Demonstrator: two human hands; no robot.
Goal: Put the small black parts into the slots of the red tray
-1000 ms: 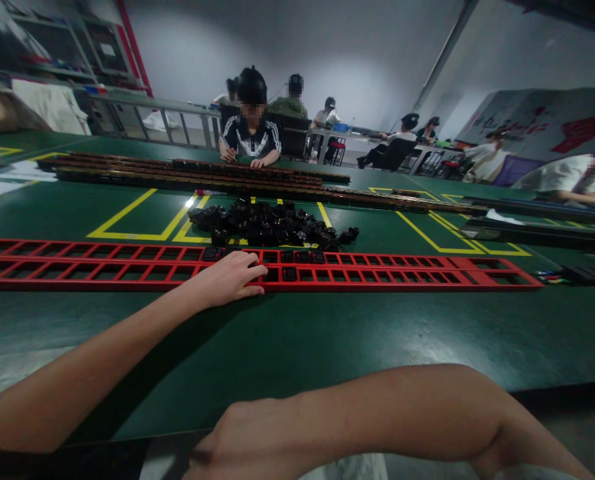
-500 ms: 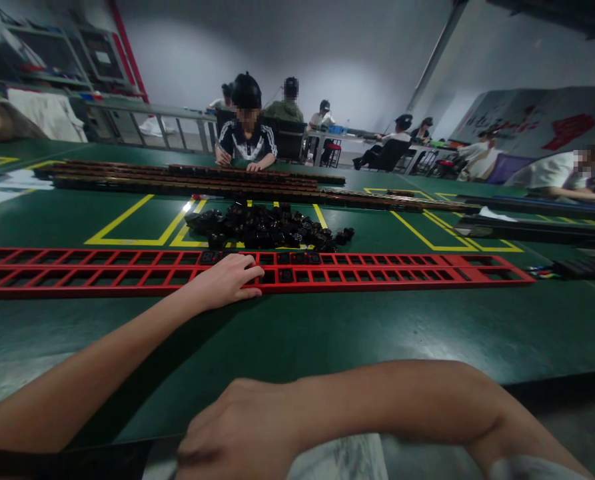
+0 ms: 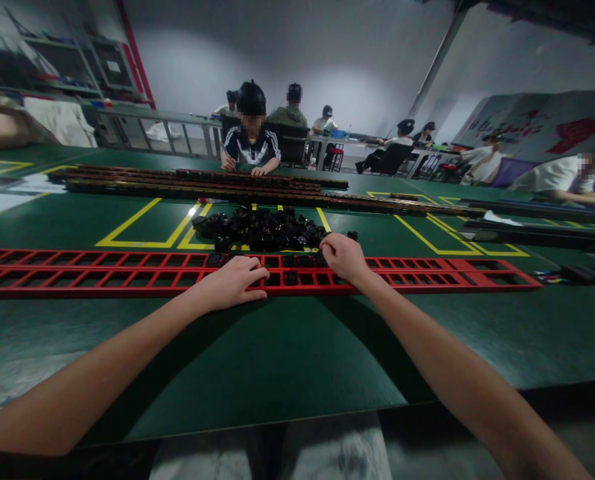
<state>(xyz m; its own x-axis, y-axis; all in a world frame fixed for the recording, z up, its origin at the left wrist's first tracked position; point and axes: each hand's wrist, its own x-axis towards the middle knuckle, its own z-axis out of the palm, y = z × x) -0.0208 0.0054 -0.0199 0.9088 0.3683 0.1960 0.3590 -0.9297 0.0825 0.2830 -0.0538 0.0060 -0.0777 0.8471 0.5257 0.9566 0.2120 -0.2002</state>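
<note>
A long red frame (image 3: 407,264) with two rows of rectangular slots lies across the green table. Several black square pieces (image 3: 290,278) sit in slots near its middle. My left hand (image 3: 240,277) rests on the frame left of those pieces, thumb apart from the fingers at the near edge. Just right of them, my right hand (image 3: 344,257) is above the far row with its fingers curled together; whatever they hold is hidden. Behind the frame lies a loose pile of shiny black pieces (image 3: 267,228), its right end close to my right hand.
Long dark strips (image 3: 187,183) lie beyond the pile, and more dark bars (image 3: 542,232) are at the right. Yellow tape lines (image 3: 132,244) mark the green table (image 3: 257,360). A person (image 3: 251,143) sits opposite; other people sit farther back and at both sides.
My right hand has moved from low by the table's near edge up and forward to the red frame, its fingers closed. My left hand has stayed on the frame.
</note>
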